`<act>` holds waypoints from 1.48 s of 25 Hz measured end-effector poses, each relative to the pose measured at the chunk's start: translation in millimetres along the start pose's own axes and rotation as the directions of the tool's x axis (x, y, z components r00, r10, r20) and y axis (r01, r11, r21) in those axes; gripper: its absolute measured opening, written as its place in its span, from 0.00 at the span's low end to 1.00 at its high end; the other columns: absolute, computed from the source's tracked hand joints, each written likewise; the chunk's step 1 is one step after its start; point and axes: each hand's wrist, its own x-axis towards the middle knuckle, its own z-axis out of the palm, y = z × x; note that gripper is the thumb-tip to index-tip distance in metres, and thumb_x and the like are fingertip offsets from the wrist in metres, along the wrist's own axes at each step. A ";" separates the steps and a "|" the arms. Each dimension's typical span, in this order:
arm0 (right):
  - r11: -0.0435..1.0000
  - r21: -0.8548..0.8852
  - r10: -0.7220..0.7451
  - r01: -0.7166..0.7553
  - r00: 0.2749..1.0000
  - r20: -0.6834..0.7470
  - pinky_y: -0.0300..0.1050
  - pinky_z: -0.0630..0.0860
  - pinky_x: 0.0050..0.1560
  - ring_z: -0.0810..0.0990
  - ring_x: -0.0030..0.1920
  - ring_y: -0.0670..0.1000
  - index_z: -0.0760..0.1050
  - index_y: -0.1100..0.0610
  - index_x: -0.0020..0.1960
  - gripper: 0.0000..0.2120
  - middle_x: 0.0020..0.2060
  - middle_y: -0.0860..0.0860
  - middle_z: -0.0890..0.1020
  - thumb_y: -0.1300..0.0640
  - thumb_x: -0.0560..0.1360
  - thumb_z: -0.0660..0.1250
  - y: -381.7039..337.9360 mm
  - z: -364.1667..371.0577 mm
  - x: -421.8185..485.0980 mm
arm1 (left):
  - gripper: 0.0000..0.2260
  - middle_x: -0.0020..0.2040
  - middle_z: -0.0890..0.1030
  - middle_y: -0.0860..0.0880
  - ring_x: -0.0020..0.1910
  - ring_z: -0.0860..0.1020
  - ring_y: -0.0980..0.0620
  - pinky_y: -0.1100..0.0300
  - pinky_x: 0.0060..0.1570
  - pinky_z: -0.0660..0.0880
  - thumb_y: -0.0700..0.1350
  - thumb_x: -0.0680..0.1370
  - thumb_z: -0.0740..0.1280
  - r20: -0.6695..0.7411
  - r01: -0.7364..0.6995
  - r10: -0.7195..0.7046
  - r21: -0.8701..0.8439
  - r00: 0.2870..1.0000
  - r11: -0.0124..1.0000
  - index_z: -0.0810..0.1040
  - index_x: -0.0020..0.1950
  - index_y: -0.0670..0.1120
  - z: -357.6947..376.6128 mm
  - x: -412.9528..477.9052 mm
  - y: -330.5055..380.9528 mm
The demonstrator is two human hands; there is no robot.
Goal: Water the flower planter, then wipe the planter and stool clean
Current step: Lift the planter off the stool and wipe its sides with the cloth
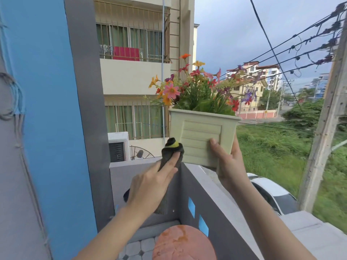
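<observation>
Nearest us, below our arms, sits one round reddish stool (184, 243). Above it, our left hand (148, 186) holds one dark cloth (171, 152), fingers stretched along it, against the lower left corner of one pale green planter (201, 136). Our right hand (228, 164) grips the planter's right side in mid-air, thumb on the slatted front. Mixed flowers (197, 87) fill it. Beyond the grey balcony wall (216, 199) are one white car (270, 188) and an apartment block (135, 76).

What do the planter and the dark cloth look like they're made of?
The planter looks like moulded plastic, pale greenish-beige and matte: crisp ridged panel, thin rim. The cloth looks like soft textile, dark grey with a yellow patch, bunching and draping limply; weave unclear.
</observation>
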 end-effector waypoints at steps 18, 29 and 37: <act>0.972 0.119 0.199 -0.202 0.979 0.041 0.55 0.82 0.38 0.85 0.49 0.54 0.67 0.59 0.69 0.26 0.52 0.55 0.85 0.56 0.72 0.63 -17.2 -36.4 11.6 | 0.07 0.53 0.74 0.63 0.49 0.72 0.73 0.76 0.48 0.67 0.54 0.80 0.55 0.004 0.315 -0.488 -0.769 0.873 0.557 0.63 0.59 0.61 1.6 11.2 -25.0; 0.963 0.137 0.221 -0.232 0.971 0.087 0.55 0.82 0.42 0.84 0.51 0.57 0.67 0.62 0.69 0.42 0.54 0.58 0.84 0.50 0.61 0.79 -1.6 -19.1 -7.5 | 0.14 0.72 0.50 0.63 0.73 0.48 0.67 0.57 0.75 0.45 0.57 0.79 0.46 0.250 0.450 -0.450 -0.789 0.857 0.418 0.51 0.64 0.68 17.0 39.0 9.4; 0.969 0.123 0.200 -0.216 0.972 0.126 0.53 0.82 0.43 0.84 0.52 0.57 0.68 0.62 0.68 0.31 0.54 0.58 0.84 0.54 0.69 0.75 -2.5 -16.3 -12.1 | 0.25 0.77 0.50 0.56 0.76 0.46 0.59 0.51 0.74 0.46 0.60 0.78 0.41 0.186 0.518 -0.510 -0.557 0.840 0.649 0.49 0.75 0.58 21.8 43.5 -11.9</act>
